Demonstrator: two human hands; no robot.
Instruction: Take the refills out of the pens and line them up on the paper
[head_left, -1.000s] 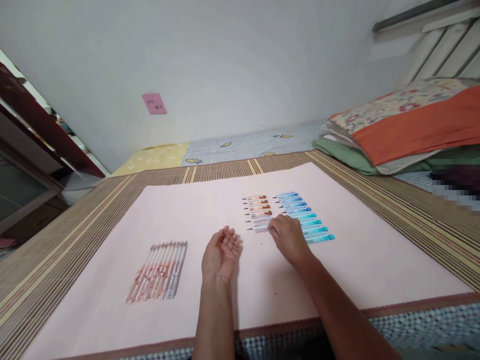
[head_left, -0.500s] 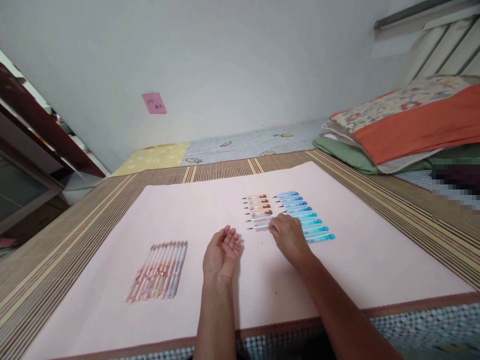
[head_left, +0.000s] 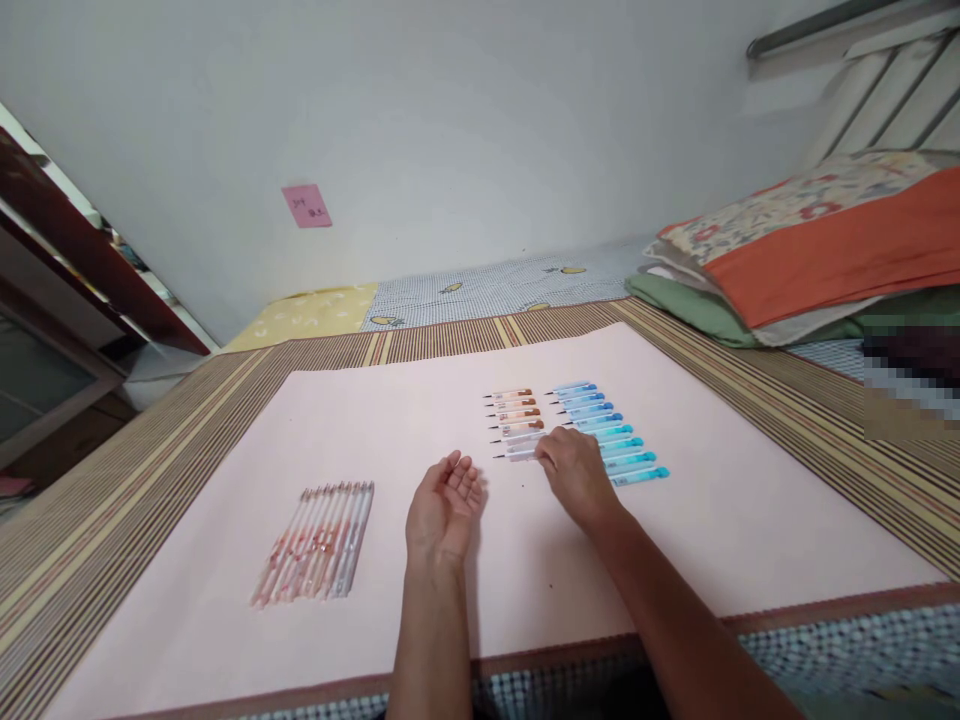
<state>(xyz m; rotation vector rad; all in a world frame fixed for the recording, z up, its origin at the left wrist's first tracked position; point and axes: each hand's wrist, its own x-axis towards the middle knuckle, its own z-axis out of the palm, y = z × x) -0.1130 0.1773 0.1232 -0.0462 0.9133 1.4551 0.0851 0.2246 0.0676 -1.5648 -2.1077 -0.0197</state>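
Note:
My right hand (head_left: 576, 475) is closed in a pinch at the right end of a pale pen (head_left: 516, 457), the nearest of a short column. That pen lies on the pink sheet with its dark tip pointing left, and the fingers hide its other end. Above it lie several brown-ended pens (head_left: 512, 413). Partly behind the same hand is a column of blue and turquoise pens (head_left: 596, 408). My left hand (head_left: 446, 505) rests on the sheet, palm turned up and fingers loosely spread, holding nothing.
Several pink and white pens (head_left: 319, 540) lie side by side at the left on the pink sheet (head_left: 390, 420). A striped mat (head_left: 187, 430) lies beneath. Folded bedding (head_left: 825, 250) is stacked at the back right, and a pink note (head_left: 307, 206) is on the wall.
Hardly anything differs. My right hand has shifted very slightly left, still pinching the pale pen's end; my left hand stays in place.

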